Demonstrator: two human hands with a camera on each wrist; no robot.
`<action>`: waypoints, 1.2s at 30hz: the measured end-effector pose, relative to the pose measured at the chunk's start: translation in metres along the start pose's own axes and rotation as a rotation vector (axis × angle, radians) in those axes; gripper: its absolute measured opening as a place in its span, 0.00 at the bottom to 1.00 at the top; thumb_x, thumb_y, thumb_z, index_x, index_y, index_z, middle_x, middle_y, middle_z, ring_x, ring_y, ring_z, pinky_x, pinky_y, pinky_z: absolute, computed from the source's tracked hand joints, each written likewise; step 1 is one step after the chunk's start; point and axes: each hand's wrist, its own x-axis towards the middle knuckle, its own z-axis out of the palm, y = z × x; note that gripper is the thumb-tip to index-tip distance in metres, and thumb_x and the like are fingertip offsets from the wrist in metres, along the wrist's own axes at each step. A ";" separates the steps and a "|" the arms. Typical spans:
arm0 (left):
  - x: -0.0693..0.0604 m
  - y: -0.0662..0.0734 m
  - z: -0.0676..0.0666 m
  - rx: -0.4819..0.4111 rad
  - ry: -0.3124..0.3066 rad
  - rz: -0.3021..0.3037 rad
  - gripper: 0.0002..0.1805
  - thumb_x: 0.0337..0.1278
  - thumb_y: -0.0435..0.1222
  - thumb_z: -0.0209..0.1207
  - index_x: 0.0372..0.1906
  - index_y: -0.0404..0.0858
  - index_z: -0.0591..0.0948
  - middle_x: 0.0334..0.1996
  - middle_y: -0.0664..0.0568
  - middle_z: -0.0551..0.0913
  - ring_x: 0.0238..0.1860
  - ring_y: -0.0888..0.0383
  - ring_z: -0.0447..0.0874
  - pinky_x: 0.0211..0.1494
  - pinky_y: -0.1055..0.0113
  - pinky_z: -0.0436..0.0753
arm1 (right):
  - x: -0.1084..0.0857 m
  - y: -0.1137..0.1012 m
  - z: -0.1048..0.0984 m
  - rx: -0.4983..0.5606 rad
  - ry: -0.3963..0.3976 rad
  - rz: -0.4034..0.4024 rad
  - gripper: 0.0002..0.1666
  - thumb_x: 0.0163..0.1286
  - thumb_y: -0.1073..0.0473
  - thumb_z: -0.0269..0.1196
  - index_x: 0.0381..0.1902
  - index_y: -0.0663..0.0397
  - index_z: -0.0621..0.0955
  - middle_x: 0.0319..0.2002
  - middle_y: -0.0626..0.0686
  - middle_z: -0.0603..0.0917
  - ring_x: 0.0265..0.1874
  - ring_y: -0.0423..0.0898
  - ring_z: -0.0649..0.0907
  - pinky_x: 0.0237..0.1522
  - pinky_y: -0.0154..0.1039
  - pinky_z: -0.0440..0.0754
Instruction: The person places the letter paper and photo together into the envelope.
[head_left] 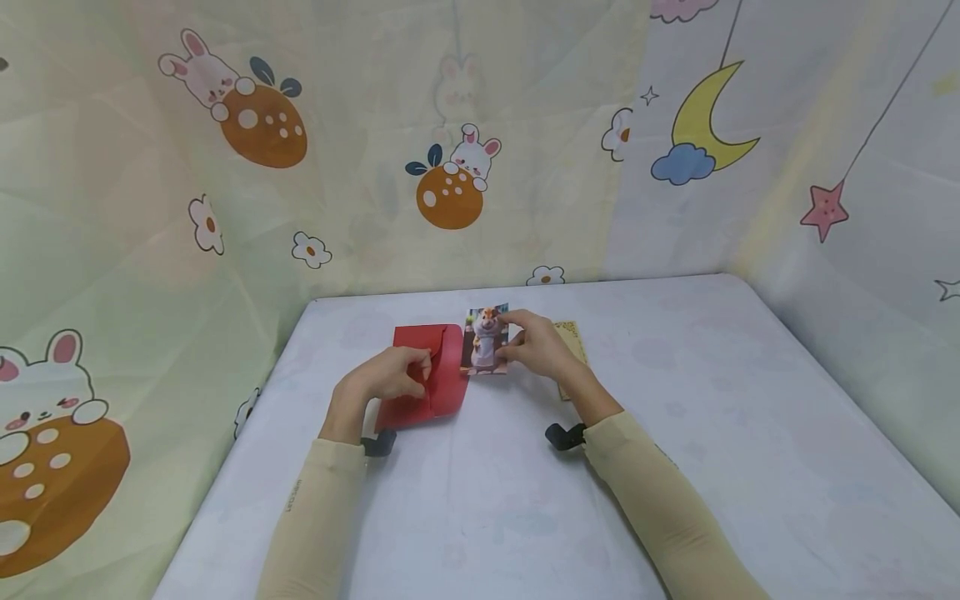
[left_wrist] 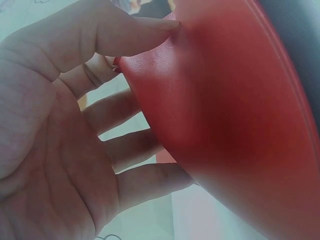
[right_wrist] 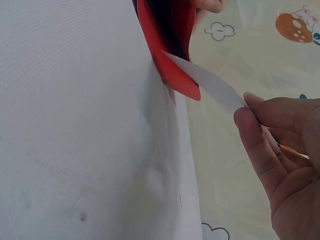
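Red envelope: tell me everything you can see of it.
The red envelope looks like smooth, slightly glossy paper or thin card. Its flap is unfolded toward the photo card at its right in the head view, and the right wrist view shows its mouth gaping on a dark interior. The left grip pinches its edge near the mouth, and the envelope bows there. It sits at the white table; whether the card touches it is unclear.
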 end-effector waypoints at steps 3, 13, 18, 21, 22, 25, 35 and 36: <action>0.000 0.000 0.000 -0.002 0.000 -0.001 0.22 0.40 0.36 0.80 0.39 0.48 0.79 0.43 0.51 0.82 0.51 0.49 0.79 0.41 0.61 0.88 | 0.000 -0.001 0.001 -0.012 0.011 -0.008 0.41 0.64 0.65 0.74 0.73 0.50 0.73 0.68 0.54 0.78 0.40 0.46 0.88 0.37 0.37 0.85; 0.000 0.000 0.000 0.013 0.005 0.007 0.21 0.42 0.36 0.79 0.39 0.47 0.79 0.41 0.51 0.82 0.50 0.49 0.79 0.41 0.61 0.87 | 0.002 0.000 0.001 -0.013 0.010 0.034 0.43 0.63 0.63 0.76 0.73 0.47 0.72 0.65 0.54 0.78 0.40 0.46 0.88 0.37 0.39 0.84; -0.001 0.000 -0.001 0.014 -0.001 0.014 0.20 0.43 0.36 0.79 0.39 0.46 0.79 0.41 0.51 0.82 0.49 0.50 0.80 0.40 0.61 0.87 | 0.001 0.000 0.002 0.003 0.008 0.023 0.42 0.62 0.63 0.76 0.72 0.48 0.73 0.65 0.53 0.79 0.38 0.45 0.88 0.37 0.40 0.83; 0.000 0.001 -0.001 0.014 -0.004 0.014 0.20 0.44 0.36 0.79 0.39 0.46 0.79 0.41 0.51 0.82 0.50 0.50 0.79 0.41 0.61 0.87 | 0.000 -0.001 0.003 0.004 -0.007 0.012 0.42 0.62 0.62 0.76 0.72 0.48 0.73 0.66 0.53 0.79 0.37 0.44 0.88 0.37 0.39 0.84; 0.000 0.001 -0.001 0.015 -0.005 0.013 0.20 0.44 0.36 0.79 0.40 0.46 0.79 0.41 0.51 0.82 0.50 0.50 0.79 0.41 0.61 0.87 | 0.000 -0.001 0.003 0.003 -0.014 0.008 0.42 0.62 0.62 0.76 0.73 0.48 0.73 0.66 0.53 0.79 0.37 0.44 0.88 0.36 0.39 0.84; 0.000 0.002 -0.001 0.018 -0.005 0.010 0.20 0.44 0.36 0.79 0.40 0.46 0.79 0.42 0.52 0.81 0.51 0.50 0.79 0.41 0.61 0.87 | 0.000 -0.002 0.004 0.002 -0.037 0.013 0.42 0.63 0.62 0.76 0.73 0.49 0.73 0.66 0.54 0.79 0.36 0.44 0.88 0.36 0.39 0.84; 0.000 0.002 -0.001 0.014 -0.008 -0.002 0.20 0.45 0.36 0.79 0.40 0.45 0.79 0.43 0.51 0.82 0.51 0.50 0.79 0.42 0.61 0.87 | 0.002 -0.002 0.005 0.019 -0.067 0.043 0.42 0.63 0.62 0.76 0.74 0.49 0.72 0.58 0.55 0.84 0.32 0.44 0.88 0.34 0.38 0.82; 0.000 0.002 -0.001 0.013 -0.008 -0.004 0.20 0.45 0.36 0.79 0.40 0.46 0.79 0.43 0.51 0.82 0.51 0.50 0.79 0.42 0.61 0.87 | 0.002 -0.002 0.005 0.027 -0.070 0.039 0.42 0.63 0.61 0.76 0.73 0.50 0.73 0.57 0.56 0.84 0.32 0.44 0.89 0.34 0.38 0.82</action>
